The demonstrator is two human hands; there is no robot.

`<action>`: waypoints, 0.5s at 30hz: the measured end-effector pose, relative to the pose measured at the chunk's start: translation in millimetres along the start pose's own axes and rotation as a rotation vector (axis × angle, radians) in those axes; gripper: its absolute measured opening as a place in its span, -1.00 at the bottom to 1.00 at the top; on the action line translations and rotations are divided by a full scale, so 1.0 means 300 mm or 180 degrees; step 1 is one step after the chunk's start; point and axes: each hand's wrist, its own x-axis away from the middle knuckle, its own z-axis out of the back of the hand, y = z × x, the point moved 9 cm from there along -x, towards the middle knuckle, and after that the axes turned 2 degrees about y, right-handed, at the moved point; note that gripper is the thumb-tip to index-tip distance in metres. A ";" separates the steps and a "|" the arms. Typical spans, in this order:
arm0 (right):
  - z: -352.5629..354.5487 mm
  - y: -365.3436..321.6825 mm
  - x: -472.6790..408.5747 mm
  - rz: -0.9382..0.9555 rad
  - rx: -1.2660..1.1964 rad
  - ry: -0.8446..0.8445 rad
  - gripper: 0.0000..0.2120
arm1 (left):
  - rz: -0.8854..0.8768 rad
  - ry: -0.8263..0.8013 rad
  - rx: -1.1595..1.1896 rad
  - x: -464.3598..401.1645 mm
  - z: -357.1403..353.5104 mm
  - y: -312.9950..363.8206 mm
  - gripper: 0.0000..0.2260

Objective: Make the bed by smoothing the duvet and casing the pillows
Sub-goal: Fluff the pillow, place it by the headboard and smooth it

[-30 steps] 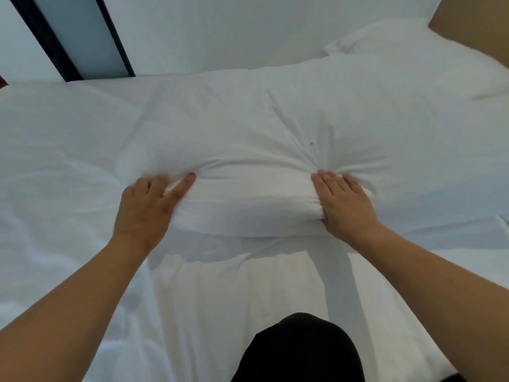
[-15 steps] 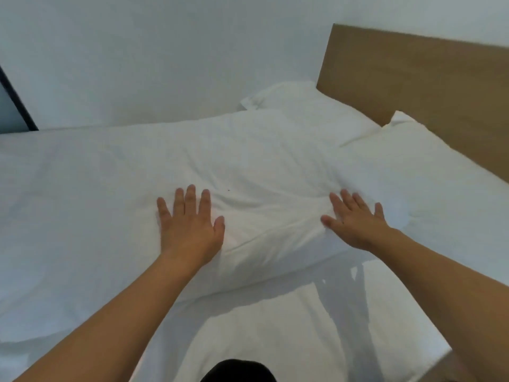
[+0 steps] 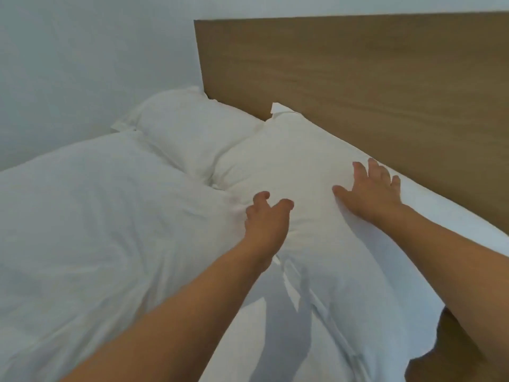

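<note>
Bedding in plain white covers the whole surface, with a wooden headboard (image 3: pixel 358 78) along the far right and a pale wall (image 3: pixel 82 64) at far left. The near pillow (image 3: pixel 289 166) lies against the headboard, a second pillow (image 3: pixel 187 128) just beyond it, the duvet (image 3: pixel 96 216) spread to the left. The right hand (image 3: pixel 369 188) presses flat on the near pillow, fingers splayed. The left hand (image 3: pixel 264 219) sits at the pillow's left edge, fingers loosely curled; whether it pinches fabric is unclear.
</note>
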 end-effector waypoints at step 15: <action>-0.278 0.213 -0.243 -0.0319 -0.0690 -0.0222 0.17 | 0.1760 0.0120 0.0881 -0.107 -0.367 -0.207 0.06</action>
